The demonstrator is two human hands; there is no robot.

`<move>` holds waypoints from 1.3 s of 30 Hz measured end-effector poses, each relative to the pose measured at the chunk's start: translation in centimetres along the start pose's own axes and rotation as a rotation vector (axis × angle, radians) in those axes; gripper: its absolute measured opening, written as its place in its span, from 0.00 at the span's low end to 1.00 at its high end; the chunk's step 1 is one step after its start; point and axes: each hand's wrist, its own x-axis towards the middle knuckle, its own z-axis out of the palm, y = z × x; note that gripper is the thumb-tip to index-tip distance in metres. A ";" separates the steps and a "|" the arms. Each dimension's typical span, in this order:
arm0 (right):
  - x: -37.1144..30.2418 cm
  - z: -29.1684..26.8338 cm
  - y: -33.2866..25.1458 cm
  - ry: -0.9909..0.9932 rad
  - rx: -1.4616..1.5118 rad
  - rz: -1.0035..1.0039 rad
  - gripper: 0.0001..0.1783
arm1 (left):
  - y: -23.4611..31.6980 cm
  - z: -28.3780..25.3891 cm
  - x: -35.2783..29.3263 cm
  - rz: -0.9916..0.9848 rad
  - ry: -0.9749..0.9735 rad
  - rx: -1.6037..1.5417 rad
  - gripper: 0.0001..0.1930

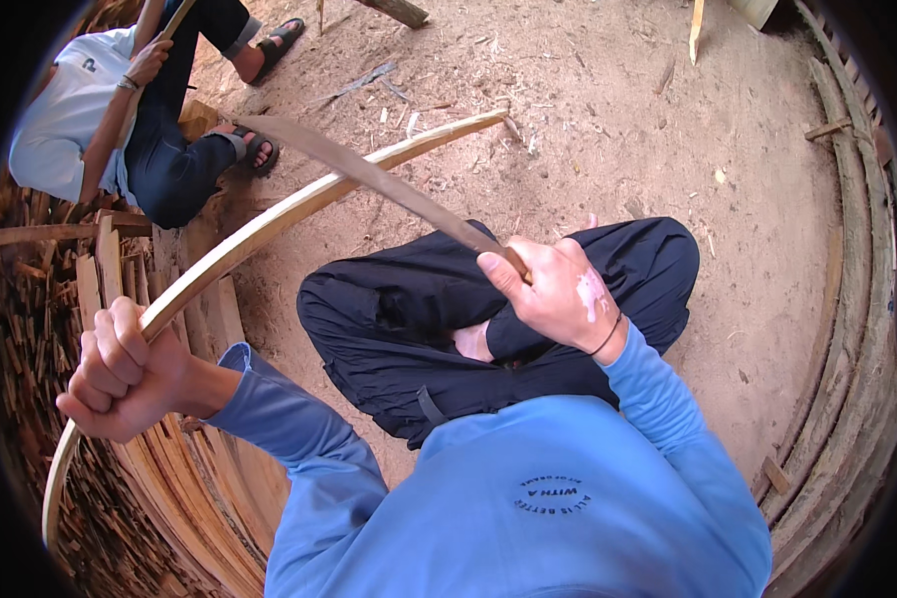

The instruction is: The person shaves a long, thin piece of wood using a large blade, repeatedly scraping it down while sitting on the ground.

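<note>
My left hand (125, 374) is closed round a long, pale wooden strip (239, 244), which slants up to the far middle and runs down below my fist at the left. In my right hand (558, 294) is the handle of a machete (389, 187), my fingers wrapped about it. Its long, brownish blade reaches up and to the left and crosses over the strip; whether the two touch, I cannot tell. Most of the machete's handle is hidden inside my fist.
Split planks (194, 488) and a heap of wood pieces (30, 399) lie at my left. Another person (90, 110) sits at the far left, holding a stick. Logs (847, 329) line the right side. Wood chips litter the dirt floor (588, 120). My crossed legs (389, 329) are below the blade.
</note>
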 end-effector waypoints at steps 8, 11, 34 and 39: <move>3.4 1.1 7.6 0.074 -0.159 0.113 0.30 | 0.4 -0.4 0.2 -0.008 0.021 0.020 0.28; 2.7 1.0 3.8 0.063 -0.194 0.097 0.30 | 0.9 -1.1 -0.4 -0.005 0.048 0.035 0.27; 1.1 0.2 5.3 0.005 -0.090 0.151 0.30 | -1.6 2.4 1.0 -0.026 -0.187 -0.072 0.27; 2.1 0.9 10.8 0.101 -0.164 0.201 0.33 | -1.9 2.8 0.9 -0.011 -0.208 -0.097 0.27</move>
